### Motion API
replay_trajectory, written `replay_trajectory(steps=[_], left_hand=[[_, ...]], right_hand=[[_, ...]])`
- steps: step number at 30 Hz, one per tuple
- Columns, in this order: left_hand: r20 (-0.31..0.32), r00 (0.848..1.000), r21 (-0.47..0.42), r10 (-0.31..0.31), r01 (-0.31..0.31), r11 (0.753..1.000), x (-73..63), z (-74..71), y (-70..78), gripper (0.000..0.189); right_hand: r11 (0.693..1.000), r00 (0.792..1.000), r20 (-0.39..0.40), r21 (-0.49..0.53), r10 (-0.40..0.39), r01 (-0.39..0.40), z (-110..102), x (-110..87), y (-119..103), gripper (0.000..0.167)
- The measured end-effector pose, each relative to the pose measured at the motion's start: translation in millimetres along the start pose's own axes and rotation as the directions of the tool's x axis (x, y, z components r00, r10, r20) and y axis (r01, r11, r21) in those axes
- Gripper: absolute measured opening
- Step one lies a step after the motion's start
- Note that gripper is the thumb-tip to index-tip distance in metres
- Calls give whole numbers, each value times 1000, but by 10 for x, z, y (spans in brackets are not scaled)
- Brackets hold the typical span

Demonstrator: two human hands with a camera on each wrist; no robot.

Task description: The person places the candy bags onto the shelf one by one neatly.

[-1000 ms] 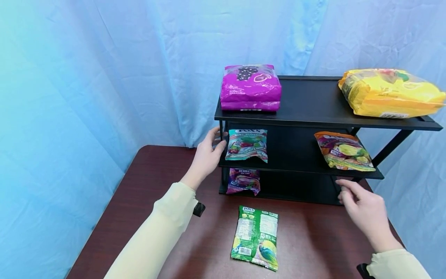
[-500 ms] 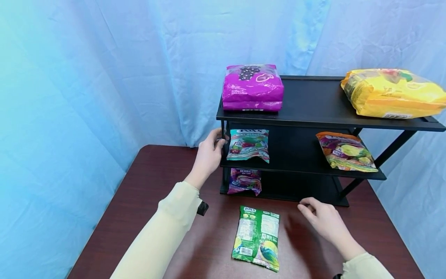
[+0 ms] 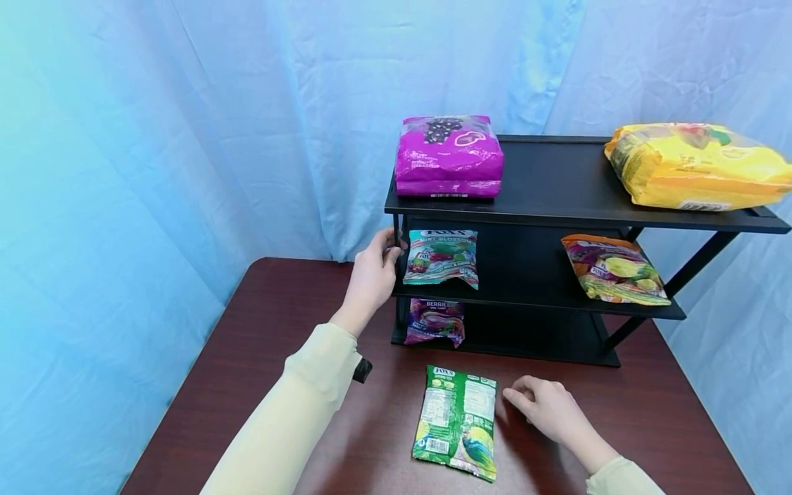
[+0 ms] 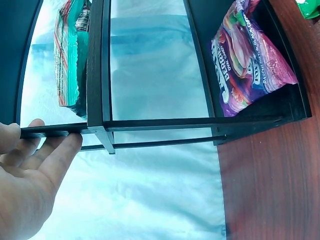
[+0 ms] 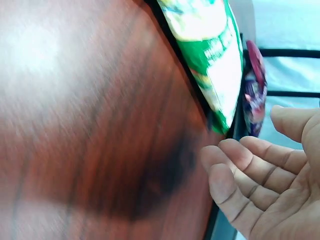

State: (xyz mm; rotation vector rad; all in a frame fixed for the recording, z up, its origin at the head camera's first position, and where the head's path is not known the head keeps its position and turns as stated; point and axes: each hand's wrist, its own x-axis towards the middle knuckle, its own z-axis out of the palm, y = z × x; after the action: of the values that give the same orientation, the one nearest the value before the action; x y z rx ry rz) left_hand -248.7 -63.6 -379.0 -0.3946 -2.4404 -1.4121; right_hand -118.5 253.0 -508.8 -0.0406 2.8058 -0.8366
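Note:
My left hand (image 3: 372,275) grips a side post of the black shelf rack (image 3: 532,214), thumb on one side and fingers on the other, as the left wrist view shows. Just inside that post stands a teal mint candy bag (image 3: 442,260) on the middle shelf. My right hand (image 3: 547,409) hovers with loosely bent fingers and holds nothing. Left of it, a small gap away, a green candy bag (image 3: 454,423) lies flat on the table, its printed back facing up. In the right wrist view the fingertips (image 5: 223,180) are apart from the green bag (image 5: 220,65).
A purple bag (image 3: 448,159) and a yellow bag (image 3: 699,168) sit on the top shelf. An orange-topped candy bag (image 3: 614,269) lies at the middle shelf's right end. On the bottom shelf, at left, is a berries candy bag (image 3: 434,323). Blue curtains (image 3: 185,137) hang behind.
My right hand has moved left and toward me, from the rack's lower right corner to beside the green candy bag. The left hand stays on the rack post.

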Motion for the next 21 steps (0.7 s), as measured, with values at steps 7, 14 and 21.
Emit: replay_trajectory(steps=[7, 14, 21], left_hand=[[0, 1000, 10, -10, 10, 1000, -1, 1, 10, 33], [15, 999, 6, -35, 35, 999, -5, -9, 27, 35], [14, 999, 11, -39, 39, 999, -11, -17, 27, 33]], right_hand=[[1000, 1000, 16, -11, 27, -26, 232, -19, -59, 27], [999, 999, 28, -13, 45, -44, 438, -45, -119, 37], [997, 997, -6, -31, 77, -78, 516, -13, -141, 39]])
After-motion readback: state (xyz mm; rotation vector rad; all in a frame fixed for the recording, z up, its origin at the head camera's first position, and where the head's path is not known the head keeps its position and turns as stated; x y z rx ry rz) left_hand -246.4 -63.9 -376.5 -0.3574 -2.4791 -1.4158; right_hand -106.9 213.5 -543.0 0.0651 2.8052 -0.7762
